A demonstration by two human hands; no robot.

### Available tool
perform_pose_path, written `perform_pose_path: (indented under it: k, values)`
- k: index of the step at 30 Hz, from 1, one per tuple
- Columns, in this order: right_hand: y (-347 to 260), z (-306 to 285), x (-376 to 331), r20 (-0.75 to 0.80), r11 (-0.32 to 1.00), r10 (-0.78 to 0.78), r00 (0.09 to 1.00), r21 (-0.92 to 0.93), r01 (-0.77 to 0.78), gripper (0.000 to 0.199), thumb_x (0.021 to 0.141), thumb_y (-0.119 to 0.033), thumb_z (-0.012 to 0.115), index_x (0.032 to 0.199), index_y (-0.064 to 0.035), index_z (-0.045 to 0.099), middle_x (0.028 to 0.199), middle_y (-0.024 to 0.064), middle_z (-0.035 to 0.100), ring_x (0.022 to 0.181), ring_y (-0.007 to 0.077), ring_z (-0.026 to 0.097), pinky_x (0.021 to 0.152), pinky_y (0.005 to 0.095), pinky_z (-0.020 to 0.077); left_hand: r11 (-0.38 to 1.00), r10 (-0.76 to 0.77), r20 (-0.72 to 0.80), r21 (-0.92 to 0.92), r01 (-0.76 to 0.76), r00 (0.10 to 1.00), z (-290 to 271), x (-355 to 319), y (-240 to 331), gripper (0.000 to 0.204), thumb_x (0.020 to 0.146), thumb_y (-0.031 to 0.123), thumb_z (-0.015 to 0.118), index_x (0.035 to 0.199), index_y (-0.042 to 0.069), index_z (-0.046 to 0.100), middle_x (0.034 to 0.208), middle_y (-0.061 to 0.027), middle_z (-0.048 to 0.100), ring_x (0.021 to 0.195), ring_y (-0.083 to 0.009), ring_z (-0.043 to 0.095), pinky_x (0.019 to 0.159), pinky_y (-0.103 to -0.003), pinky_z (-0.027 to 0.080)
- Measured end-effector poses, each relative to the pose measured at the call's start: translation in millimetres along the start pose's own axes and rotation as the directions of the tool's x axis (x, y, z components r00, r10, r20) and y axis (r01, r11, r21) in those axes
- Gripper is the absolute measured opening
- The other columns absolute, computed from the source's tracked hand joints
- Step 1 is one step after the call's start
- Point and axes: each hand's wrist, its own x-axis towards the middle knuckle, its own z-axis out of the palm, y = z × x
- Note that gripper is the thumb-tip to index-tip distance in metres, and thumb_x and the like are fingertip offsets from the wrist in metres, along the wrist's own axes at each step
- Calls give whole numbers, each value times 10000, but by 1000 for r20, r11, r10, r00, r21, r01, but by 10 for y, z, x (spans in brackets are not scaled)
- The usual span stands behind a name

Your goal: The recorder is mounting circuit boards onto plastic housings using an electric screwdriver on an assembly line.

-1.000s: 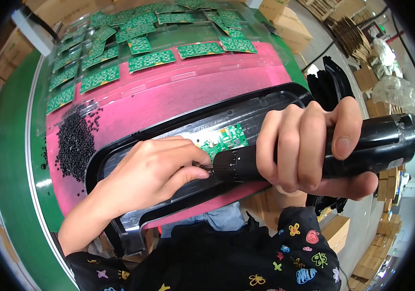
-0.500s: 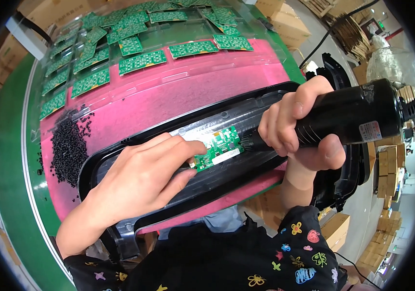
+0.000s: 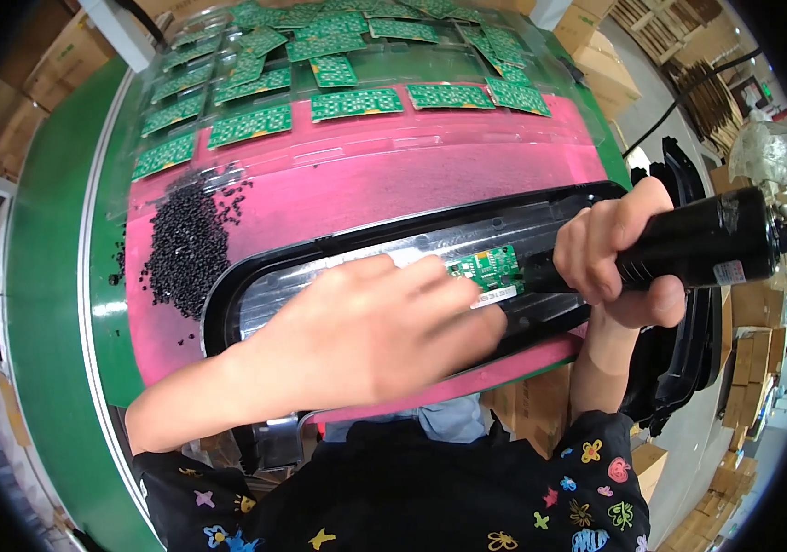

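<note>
In my right hand (image 3: 619, 248) is a thick black electric screwdriver (image 3: 702, 241), lying almost level. Its dark front end points left, at the right edge of a green circuit board (image 3: 495, 265) with a white strip along its near side. That board lies inside a long black plastic housing (image 3: 306, 290) with a raised rim. My left hand (image 3: 380, 322) is over the housing and covers the board's left part. Its fingers are bent and smeared by motion, so whether they touch or hold anything is unclear.
A heap of small black pieces, perhaps screws, (image 3: 186, 248) lies left of the housing on the pink mat (image 3: 347, 184). Several green circuit boards (image 3: 357, 103) sit in clear trays beyond it. More black plastic parts (image 3: 688, 340) stand at the right, beside cardboard boxes (image 3: 752, 363).
My left hand has shifted right from the board's left edge and now hides more of the board. The screwdriver stays at the board's right edge. The whole view has shifted.
</note>
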Motion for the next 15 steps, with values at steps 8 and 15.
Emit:
perform_pose_path:
  k: [8,15]
  values:
    - [21,26,-31,-37,997,-42,998,-60,40,475,849,-468,682,988,-66,469,575,-44,469,417,72,428,431,228,355,900,365,-280,-137,-413,888,-461,-35,529,586,952,559,440,959,10,643,907,-89,571,864,-244,578,571,-359,447]
    - [-68,129,183,-407,981,186,894,29,-191,289,987,-338,552,1047,-59,509,667,-22,435,556,100,421,628,279,382,711,668,-398,591,-381,628,-672,36,525,378,973,413,482,816,87,587,789,-49,557,707,-205,588,501,-353,397]
